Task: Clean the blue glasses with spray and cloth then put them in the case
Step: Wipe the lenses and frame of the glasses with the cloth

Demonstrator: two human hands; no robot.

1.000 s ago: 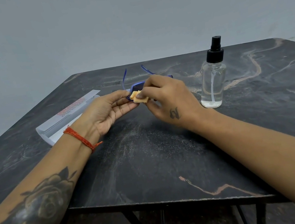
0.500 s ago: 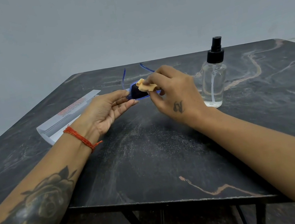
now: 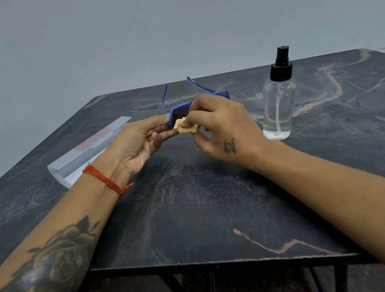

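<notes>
The blue glasses [image 3: 180, 111] are held above the middle of the table, arms pointing away from me. My left hand [image 3: 139, 145] holds their left end between thumb and fingers. A small folded yellow cloth [image 3: 184, 128] is pinched in my right hand [image 3: 221, 128] and pressed against the lower part of the left dark lens. The right lens is mostly hidden behind my right hand. The clear spray bottle [image 3: 279, 105] with a black pump top stands upright to the right. The white glasses case [image 3: 87, 150] lies open at the left.
The dark marbled table [image 3: 197, 208] has its front edge near me, with black metal legs below. A plain grey wall stands behind it.
My right hand slid the cloth from the top of the left lens down to its lower edge. The glasses and my left hand stayed almost in place.
</notes>
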